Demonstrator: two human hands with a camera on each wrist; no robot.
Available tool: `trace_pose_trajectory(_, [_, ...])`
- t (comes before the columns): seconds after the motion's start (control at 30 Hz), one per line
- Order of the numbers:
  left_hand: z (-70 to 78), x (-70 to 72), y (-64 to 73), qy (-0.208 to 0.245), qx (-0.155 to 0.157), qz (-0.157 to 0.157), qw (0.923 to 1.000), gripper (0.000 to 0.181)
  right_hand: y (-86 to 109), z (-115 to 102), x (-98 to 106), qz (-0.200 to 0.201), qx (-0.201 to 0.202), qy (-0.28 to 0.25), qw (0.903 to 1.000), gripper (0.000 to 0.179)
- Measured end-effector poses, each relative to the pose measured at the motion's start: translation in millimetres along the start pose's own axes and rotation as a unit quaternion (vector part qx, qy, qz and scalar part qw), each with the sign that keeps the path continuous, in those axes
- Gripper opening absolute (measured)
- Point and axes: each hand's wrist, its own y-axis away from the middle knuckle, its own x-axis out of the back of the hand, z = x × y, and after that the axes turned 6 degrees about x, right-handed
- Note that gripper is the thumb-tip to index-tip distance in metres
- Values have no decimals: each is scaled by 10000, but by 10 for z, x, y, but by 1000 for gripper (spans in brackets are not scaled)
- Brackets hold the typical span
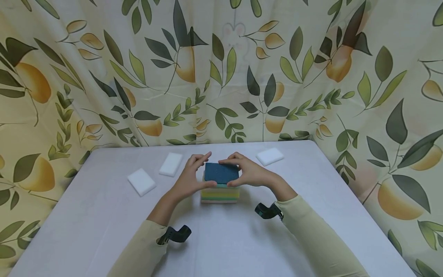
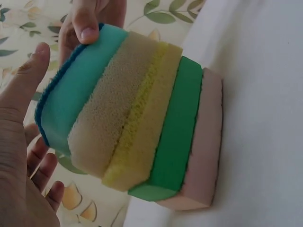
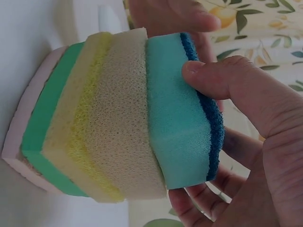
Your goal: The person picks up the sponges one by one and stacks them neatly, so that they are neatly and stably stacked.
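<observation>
Likely steadying, our right fingers (image 3: 208,201) pinch the rectangular turquoise-blue foam sponge (image 3: 173,109) from three o'clock; left fingers (image 2: 45,172) spread at nine.

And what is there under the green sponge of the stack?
Directly under the green sponge is a pale pink sponge, resting on the white table. Its covered top and the table beneath it cannot be seen.

There are five sponges (image 3: 175,113) (image 3: 123,104) (image 3: 66,109) (image 3: 50,104) (image 3: 31,106), three white pads (image 1: 141,182) (image 1: 171,164) (image 1: 270,156) and one table (image 1: 221,242). Two hands (image 1: 187,177) (image 1: 254,173), one left and one right, two sleeves (image 1: 138,248) (image 1: 318,238) and two wrist cameras (image 1: 179,234) (image 1: 266,211) can also be counted.
</observation>
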Motion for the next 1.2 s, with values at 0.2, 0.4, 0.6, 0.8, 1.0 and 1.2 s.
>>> trace_pose_trajectory(0.2, [66,-36,-83,-201,-71,-127,9997,94,15,24,-4,67,47,-71,9999,70])
trace_pose_trajectory(0.4, [65,-98,-118,-402,19,-262,9988,95,18,48,-13,121,104,-69,9998,69])
trace_pose_trajectory(0.6, [64,-120,-107,-445,74,-253,9987,94,30,42,-12,167,140,-57,9997,70])
trace_pose_trajectory(0.8, [64,-125,-112,-593,100,-246,9979,90,40,40,0,160,123,-97,9997,70])
trace_pose_trajectory(1.0, [83,-120,-104,-616,105,-184,9979,87,62,33,16,115,103,-133,9998,71])
trace_pose_trajectory(1.2, [95,-127,-96,-570,167,-115,9982,86,86,46,38,67,83,-189,9998,71])
